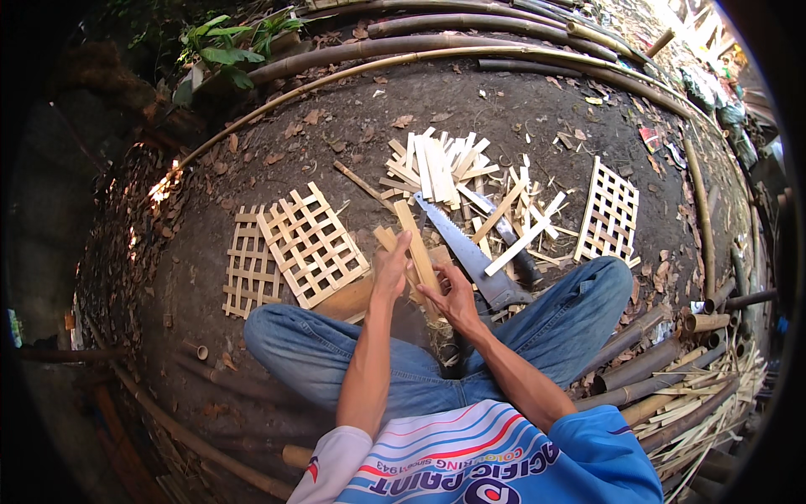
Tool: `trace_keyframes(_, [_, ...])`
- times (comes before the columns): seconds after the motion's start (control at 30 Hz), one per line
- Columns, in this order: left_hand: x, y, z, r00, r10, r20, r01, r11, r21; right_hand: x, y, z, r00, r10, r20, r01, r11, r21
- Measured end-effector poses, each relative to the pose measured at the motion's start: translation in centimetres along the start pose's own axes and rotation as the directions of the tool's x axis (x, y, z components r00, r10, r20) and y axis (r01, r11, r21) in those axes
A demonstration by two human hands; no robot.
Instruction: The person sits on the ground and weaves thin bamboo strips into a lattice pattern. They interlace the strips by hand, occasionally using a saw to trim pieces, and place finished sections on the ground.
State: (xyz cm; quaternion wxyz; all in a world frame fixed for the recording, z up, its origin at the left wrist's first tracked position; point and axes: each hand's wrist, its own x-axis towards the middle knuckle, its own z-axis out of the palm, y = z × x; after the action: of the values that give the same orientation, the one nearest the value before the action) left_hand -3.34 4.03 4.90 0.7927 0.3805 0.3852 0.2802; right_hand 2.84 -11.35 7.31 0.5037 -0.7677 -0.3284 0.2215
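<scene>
We are reaching both forearms forward over our crossed legs, left hand and right hand curling close together.

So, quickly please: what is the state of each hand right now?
Left hand: fingers extended, resting against a bamboo strip; a firm grip cannot be told.
Right hand: partly open, fingertips touching the same strip, not closed on it.

saw: handle end hidden behind right hand and knee | bamboo slats: lower ends covered by both hands | left lattice panel: partly under second panel | bamboo poles: cut off by dark rim
</scene>
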Motion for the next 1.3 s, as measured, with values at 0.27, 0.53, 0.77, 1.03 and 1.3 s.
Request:
trace_keyframes(0.27, [-5.7, 3.1, 4.1, 0.986, -0.089, 0.144, 0.022, 0.91, 0.413, 6.7, -1.3, -4.9, 0.988, 0.133, -0.076, -0.106, 0.95, 0.293])
trace_keyframes(0.53, [-7.0, 1.2, 4.7, 0.971, 0.03, 0.236, -0.165, 0.799, 0.578, 6.9, 0.8, -5.9, 0.922, 0.363, 0.139, -0.383, 0.794, 0.472])
trace_keyframes(0.77, [-7.0, 0.8, 5.0, 0.973, -0.005, 0.229, -0.131, 0.806, 0.578, 6.4, 2.3, -6.0, 0.914, 0.365, 0.177, -0.398, 0.723, 0.565])
trace_keyframes(1.03, [-6.8, 0.4, 5.1, 0.978, 0.059, 0.199, -0.163, 0.81, 0.564, 6.4, 3.0, -5.7, 0.937, 0.27, 0.223, -0.35, 0.692, 0.631])
trace_keyframes(1.3, [-7.1, 0.3, 5.5, 0.971, 0.022, 0.238, -0.165, 0.783, 0.6, 6.4, 2.5, -5.5, 0.887, 0.404, 0.225, -0.453, 0.664, 0.594])
